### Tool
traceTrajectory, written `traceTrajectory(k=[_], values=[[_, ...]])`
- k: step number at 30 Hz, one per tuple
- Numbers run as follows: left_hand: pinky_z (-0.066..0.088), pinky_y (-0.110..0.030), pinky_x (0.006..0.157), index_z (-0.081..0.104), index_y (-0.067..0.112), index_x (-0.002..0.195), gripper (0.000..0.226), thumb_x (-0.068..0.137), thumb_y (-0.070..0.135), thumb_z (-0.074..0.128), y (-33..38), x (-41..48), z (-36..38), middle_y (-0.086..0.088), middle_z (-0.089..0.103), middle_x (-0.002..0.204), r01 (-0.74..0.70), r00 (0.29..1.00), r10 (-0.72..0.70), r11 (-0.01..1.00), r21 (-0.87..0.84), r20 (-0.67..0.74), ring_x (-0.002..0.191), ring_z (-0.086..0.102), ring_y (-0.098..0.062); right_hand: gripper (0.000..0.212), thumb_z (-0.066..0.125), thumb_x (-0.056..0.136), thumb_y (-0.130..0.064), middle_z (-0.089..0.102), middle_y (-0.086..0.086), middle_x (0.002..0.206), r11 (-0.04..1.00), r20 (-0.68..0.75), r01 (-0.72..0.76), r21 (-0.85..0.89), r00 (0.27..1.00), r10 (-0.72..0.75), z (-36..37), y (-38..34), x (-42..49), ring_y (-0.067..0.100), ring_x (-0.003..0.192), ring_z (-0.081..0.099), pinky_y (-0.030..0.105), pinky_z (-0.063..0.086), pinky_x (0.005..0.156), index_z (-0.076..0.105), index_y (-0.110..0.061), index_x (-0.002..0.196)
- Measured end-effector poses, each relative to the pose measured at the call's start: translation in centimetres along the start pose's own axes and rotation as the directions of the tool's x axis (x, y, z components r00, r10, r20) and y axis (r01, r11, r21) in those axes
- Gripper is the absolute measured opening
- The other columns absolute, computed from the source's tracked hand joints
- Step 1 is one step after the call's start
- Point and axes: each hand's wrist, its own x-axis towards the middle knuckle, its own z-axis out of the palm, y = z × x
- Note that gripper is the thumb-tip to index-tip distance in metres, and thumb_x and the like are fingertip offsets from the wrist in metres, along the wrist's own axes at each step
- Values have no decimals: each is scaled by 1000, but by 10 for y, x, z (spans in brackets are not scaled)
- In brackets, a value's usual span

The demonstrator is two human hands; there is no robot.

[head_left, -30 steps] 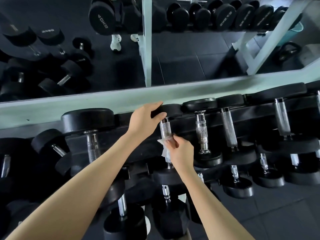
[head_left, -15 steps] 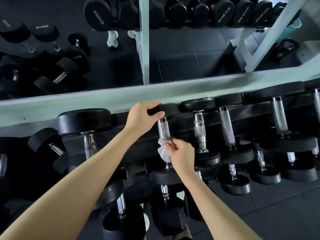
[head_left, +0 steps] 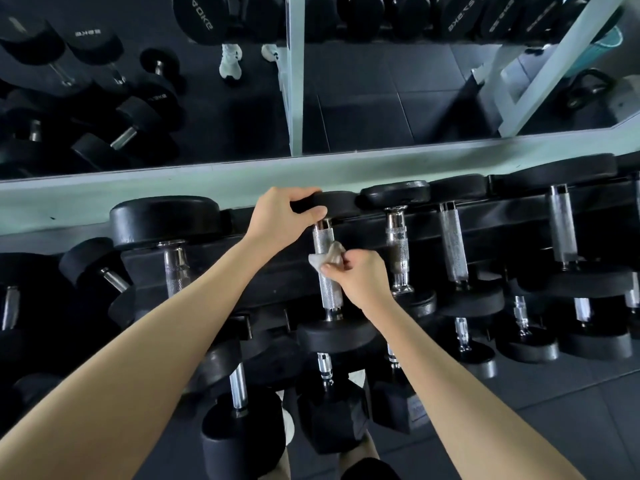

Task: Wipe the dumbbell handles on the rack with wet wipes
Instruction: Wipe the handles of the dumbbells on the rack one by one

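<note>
A black dumbbell lies on the rack's top tier, and its knurled metal handle (head_left: 327, 278) runs toward me. My left hand (head_left: 280, 218) grips the dumbbell's far head (head_left: 334, 202) from the left. My right hand (head_left: 360, 280) pinches a crumpled white wet wipe (head_left: 327, 259) against the upper half of that handle. The near head (head_left: 334, 336) sits below my right wrist. More dumbbells with bare handles (head_left: 452, 249) lie side by side to the right.
The black rack (head_left: 214, 268) holds several dumbbells on lower tiers too. A large dumbbell (head_left: 166, 223) lies left of my left arm. A mirror (head_left: 363, 98) behind the rack reflects weights, the floor and white shoes. Dark floor tiles (head_left: 571, 410) show at lower right.
My right hand with the wipe has slid up the handle, from its lower part toward the far head. My left hand has kept its grip on the far head.
</note>
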Motion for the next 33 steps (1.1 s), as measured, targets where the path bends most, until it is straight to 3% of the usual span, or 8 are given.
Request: traceTrajectory(k=[7, 10, 13, 17, 21, 25, 30, 33], values=[[32, -16, 91, 57, 21, 129, 42, 89, 26, 63, 1, -3, 3, 4, 59, 130, 6, 1000, -6, 1000, 16, -9, 126, 47, -12, 49, 65, 87, -31, 38, -6, 54, 884, 66, 73, -463, 997, -48, -1, 8, -29, 15, 53, 39, 20, 19, 45, 31, -21, 52], [32, -17, 90, 52, 21, 134, 42, 93, 27, 57, 2, -7, 3, 4, 57, 133, -14, 1000, 14, 994, 105, 6, 126, 48, -15, 54, 67, 86, -28, 40, -5, 57, 868, 142, 100, -486, 989, -35, -4, 14, -40, 17, 54, 36, 21, 17, 44, 26, -21, 51], [37, -19, 89, 58, 22, 128, 36, 92, 27, 56, 2, -23, 0, 5, 61, 125, -1, 984, 31, 986, 169, -174, 115, 54, -14, 53, 65, 81, -35, 30, -6, 52, 846, 69, 80, -527, 996, -52, -12, 2, -42, 13, 49, 30, 24, 18, 45, 29, -16, 48], [46, -18, 74, 71, 22, 97, 14, 88, 21, 61, -4, -66, 6, 8, 65, 88, 39, 907, -33, 999, 5, -421, 78, 58, -8, 47, 65, 79, -35, 36, -7, 60, 955, -162, 57, -291, 981, -108, -16, -15, -41, 10, 54, 34, 22, 22, 48, 30, -19, 51], [44, -8, 71, 72, 22, 90, 11, 86, 16, 64, -19, -84, 31, 7, 67, 90, 95, 933, -146, 981, -166, -329, 79, 60, -2, 17, 63, 80, -29, 58, -10, 79, 995, -122, 27, -98, 992, -39, 9, -22, -31, 6, 71, 53, 19, 35, 61, 57, -15, 74], [38, -1, 68, 72, 15, 102, 19, 87, 24, 65, -38, -80, 60, 0, 70, 98, 196, 932, -240, 964, -180, -271, 77, 57, 2, 13, 61, 88, -22, 69, -8, 97, 979, -62, 191, -68, 979, -196, 11, -10, -35, 4, 88, 61, 17, 45, 75, 73, -17, 88], [39, -4, 64, 69, 15, 112, 29, 91, 33, 59, -37, -76, 81, 8, 69, 87, 260, 918, -322, 929, -263, -231, 75, 56, 2, 13, 65, 86, -18, 64, -1, 90, 965, -347, 207, -162, 903, -252, 3, 3, -30, 18, 85, 59, 28, 47, 77, 69, -15, 98], [39, -6, 58, 71, 16, 102, 30, 92, 39, 55, -34, -69, 84, 12, 62, 68, 279, 913, -353, 906, -317, -205, 63, 56, 3, 14, 64, 88, -17, 66, -3, 91, 991, -287, 136, -8, 949, -132, 2, -1, -18, 13, 86, 62, 20, 46, 78, 68, -12, 99]])
